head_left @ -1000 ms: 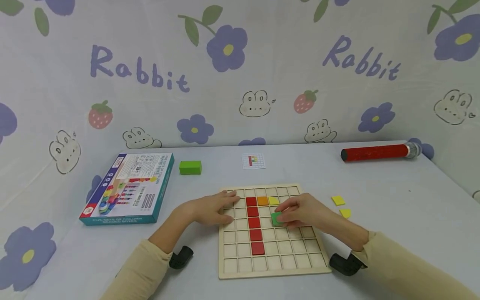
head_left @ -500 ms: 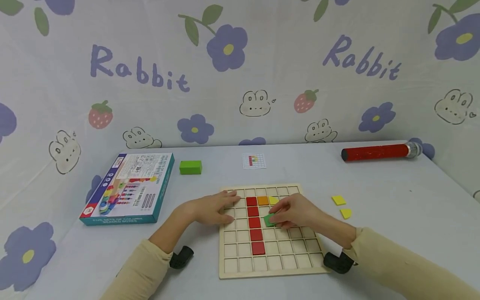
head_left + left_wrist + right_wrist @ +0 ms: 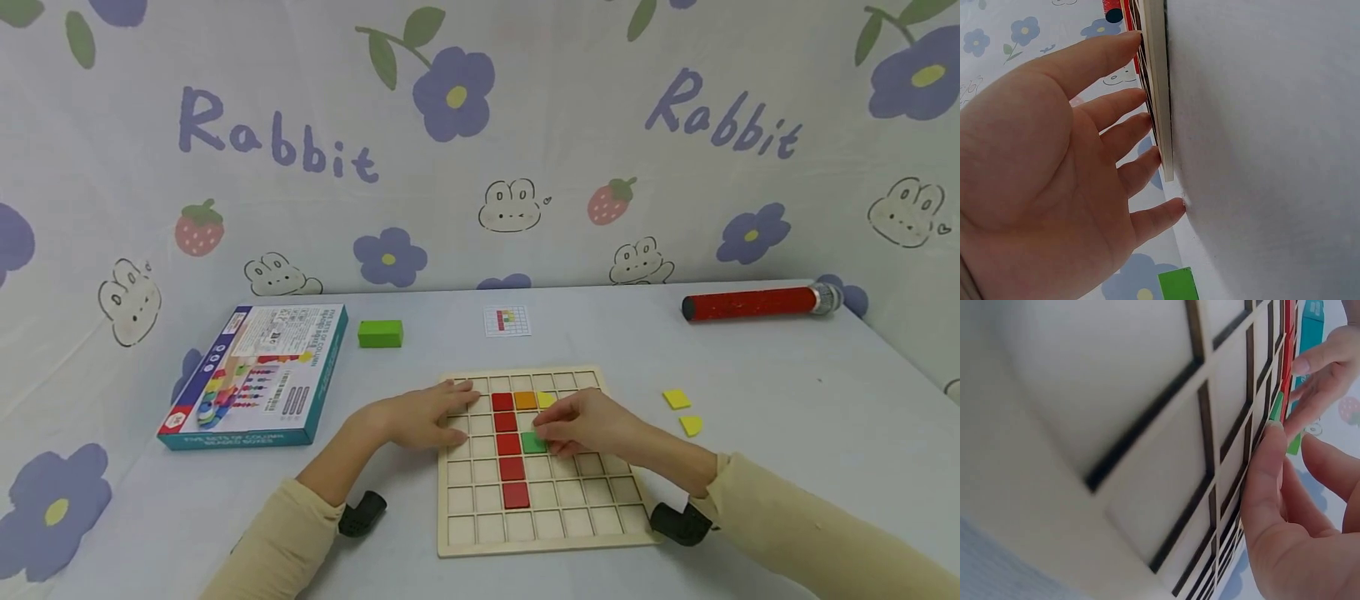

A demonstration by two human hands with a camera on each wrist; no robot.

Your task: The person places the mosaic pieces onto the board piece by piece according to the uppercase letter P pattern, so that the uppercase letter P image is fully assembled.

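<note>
My right hand (image 3: 592, 423) has its thumb and fingertips at the right edge of a green square tile (image 3: 534, 442). That tile lies at the cell just right of the middle tile of a column of red tiles (image 3: 512, 468). In the right wrist view, the thumb (image 3: 1266, 469) meets the green tile (image 3: 1277, 406), with the other fingers curved nearby. My left hand (image 3: 420, 419) rests spread on the left edge of the wooden grid board (image 3: 555, 550). An orange tile (image 3: 525, 401) and a yellow tile (image 3: 546, 400) continue the top red tile's row.
Two loose yellow tiles (image 3: 677, 399) lie right of the board. Behind it are a small pattern card (image 3: 507, 321) and a green block (image 3: 381, 333). A flat printed box (image 3: 255, 375) lies at left, a red tube (image 3: 750, 304) at back right.
My right hand has carried the green tile left and down into the cell beside the red column, where the tile now lies flatter. My left hand has stayed on the board's edge.
</note>
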